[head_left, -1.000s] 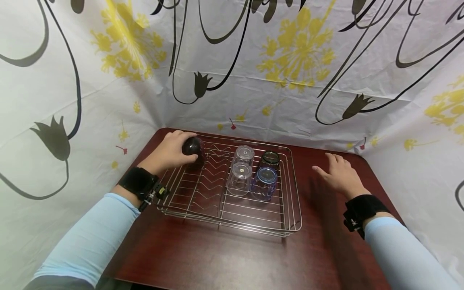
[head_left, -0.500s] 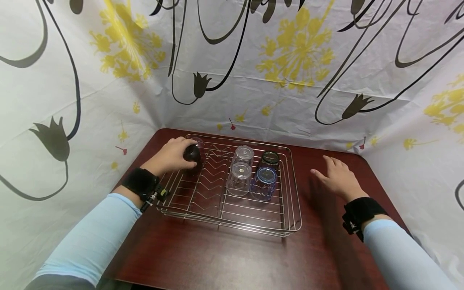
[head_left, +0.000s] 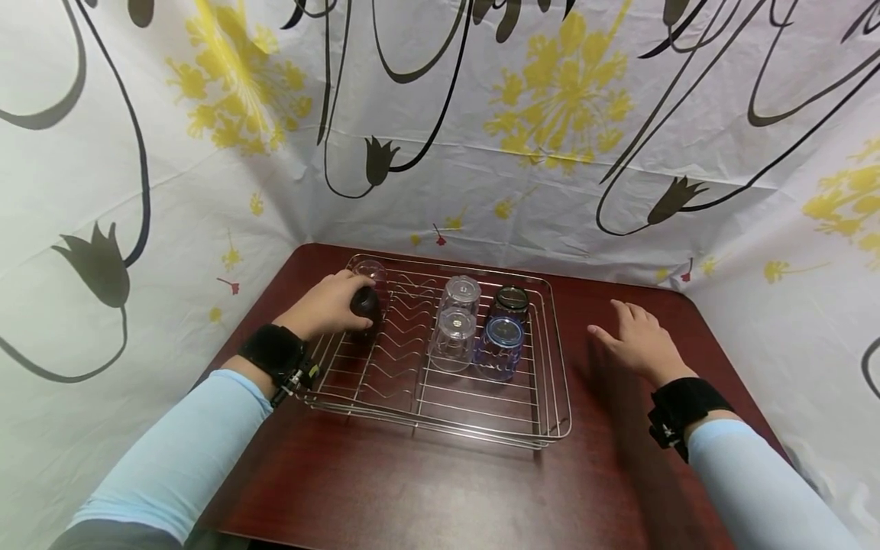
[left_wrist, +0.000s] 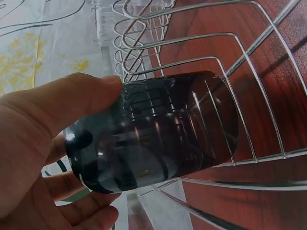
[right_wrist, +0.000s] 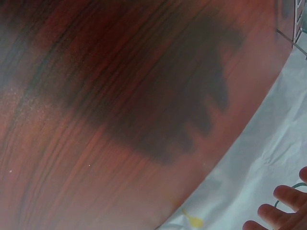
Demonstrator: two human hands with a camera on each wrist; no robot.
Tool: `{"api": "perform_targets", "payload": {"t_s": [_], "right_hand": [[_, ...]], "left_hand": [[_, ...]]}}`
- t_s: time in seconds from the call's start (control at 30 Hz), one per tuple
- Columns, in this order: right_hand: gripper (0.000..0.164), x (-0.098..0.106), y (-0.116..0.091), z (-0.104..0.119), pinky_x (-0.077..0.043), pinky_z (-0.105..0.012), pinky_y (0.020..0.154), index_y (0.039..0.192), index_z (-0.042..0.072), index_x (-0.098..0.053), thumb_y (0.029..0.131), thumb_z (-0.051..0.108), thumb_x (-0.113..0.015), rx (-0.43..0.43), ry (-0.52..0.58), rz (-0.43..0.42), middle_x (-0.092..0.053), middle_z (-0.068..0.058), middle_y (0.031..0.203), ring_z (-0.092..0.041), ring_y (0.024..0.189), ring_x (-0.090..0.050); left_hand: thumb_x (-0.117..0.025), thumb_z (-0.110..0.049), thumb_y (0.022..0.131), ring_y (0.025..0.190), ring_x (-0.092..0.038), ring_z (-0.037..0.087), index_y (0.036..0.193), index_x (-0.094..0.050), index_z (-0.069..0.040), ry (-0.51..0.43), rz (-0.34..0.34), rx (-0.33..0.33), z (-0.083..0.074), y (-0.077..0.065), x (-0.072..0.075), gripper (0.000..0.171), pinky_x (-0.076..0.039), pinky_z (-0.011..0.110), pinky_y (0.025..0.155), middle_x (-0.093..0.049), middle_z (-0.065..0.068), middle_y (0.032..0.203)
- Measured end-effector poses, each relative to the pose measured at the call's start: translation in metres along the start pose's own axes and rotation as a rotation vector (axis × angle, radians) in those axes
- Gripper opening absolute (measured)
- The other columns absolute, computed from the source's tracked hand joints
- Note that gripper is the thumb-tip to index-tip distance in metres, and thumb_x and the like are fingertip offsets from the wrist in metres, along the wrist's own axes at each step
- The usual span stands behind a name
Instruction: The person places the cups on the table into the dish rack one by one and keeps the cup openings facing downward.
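My left hand (head_left: 325,305) grips a dark tinted drinking glass (left_wrist: 153,136) by its base, thumb on one side and fingers on the other. The glass is upside down, its mouth right at the wires of the metal dish rack (head_left: 474,437), on the rack's left side. Just behind it stands a clear glass (head_left: 371,269), partly hidden by the hand. My right hand (head_left: 642,340) hovers over the table to the right of the rack, fingers loosely spread, holding nothing. In the right wrist view only some fingertips (right_wrist: 273,215) show.
Toward the rack's middle right stand two clear glasses (head_left: 454,336), a blue glass (head_left: 499,355) and a dark green glass (head_left: 511,302), all upside down. Wavy wire dividers (head_left: 395,344) run beside my left hand. A patterned white curtain (head_left: 440,176) surrounds the reddish-brown table (head_left: 440,489).
My left hand has moved the dark glass toward me and lowered it slightly, uncovering the clear glass behind it. My right hand has barely shifted.
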State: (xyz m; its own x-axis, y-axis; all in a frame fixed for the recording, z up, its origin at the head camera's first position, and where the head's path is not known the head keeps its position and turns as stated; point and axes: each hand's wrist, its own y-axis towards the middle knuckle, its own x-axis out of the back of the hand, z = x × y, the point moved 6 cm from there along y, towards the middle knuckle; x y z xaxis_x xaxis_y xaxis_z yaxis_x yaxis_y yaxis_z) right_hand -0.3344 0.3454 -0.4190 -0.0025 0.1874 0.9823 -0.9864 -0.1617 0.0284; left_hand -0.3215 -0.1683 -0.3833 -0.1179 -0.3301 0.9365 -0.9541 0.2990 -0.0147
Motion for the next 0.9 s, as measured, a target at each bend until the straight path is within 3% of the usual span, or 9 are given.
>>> {"api": "perform_targets", "payload": {"t_s": [0.37, 0.57, 0.8, 0.9], "right_hand": [[0.091, -0.0020, -0.0021, 0.0026, -0.028, -0.076, 0.102, 0.155, -0.006, -0.023, 0.100, 0.066, -0.037, 0.003, 0.004, -0.012, -0.025, -0.039, 0.151, -0.062, 0.135, -0.024], [0.091, -0.0052, -0.0037, 0.0008, -0.029, -0.076, 0.101, 0.154, -0.006, -0.023, 0.100, 0.066, -0.037, 0.000, -0.003, -0.004, -0.026, -0.039, 0.151, -0.062, 0.135, -0.025], [0.089, -0.0030, -0.0034, 0.0006, -0.028, -0.076, 0.101, 0.154, -0.006, -0.022, 0.101, 0.063, -0.036, -0.003, -0.002, 0.003, -0.025, -0.040, 0.151, -0.063, 0.134, -0.024], [0.084, -0.0007, -0.0021, 0.0018, -0.027, -0.076, 0.102, 0.155, -0.006, -0.022, 0.103, 0.059, -0.036, 0.003, 0.010, 0.004, -0.025, -0.039, 0.151, -0.062, 0.135, -0.024]], "left_hand": [[-0.080, -0.031, 0.084, 0.126, -0.049, 0.039, 0.148, -0.047, -0.014, 0.021, 0.002, -0.004, -0.0014, -0.0010, -0.0018, 0.074, -0.050, 0.052, 0.094, -0.044, 0.020, 0.144], [-0.078, -0.031, 0.086, 0.128, -0.049, 0.040, 0.149, -0.046, -0.013, -0.002, 0.002, 0.026, -0.0010, -0.0039, -0.0026, 0.073, -0.050, 0.053, 0.094, -0.036, 0.022, 0.149], [-0.077, -0.035, 0.087, 0.140, -0.033, 0.044, 0.152, -0.042, -0.013, -0.014, -0.006, 0.048, 0.0002, -0.0038, -0.0037, 0.077, -0.047, 0.057, 0.098, -0.026, 0.023, 0.154], [-0.073, -0.039, 0.090, 0.139, -0.032, 0.046, 0.155, -0.036, -0.013, -0.017, -0.013, 0.048, 0.0004, -0.0037, -0.0044, 0.079, -0.048, 0.058, 0.096, -0.024, 0.024, 0.155]]}}
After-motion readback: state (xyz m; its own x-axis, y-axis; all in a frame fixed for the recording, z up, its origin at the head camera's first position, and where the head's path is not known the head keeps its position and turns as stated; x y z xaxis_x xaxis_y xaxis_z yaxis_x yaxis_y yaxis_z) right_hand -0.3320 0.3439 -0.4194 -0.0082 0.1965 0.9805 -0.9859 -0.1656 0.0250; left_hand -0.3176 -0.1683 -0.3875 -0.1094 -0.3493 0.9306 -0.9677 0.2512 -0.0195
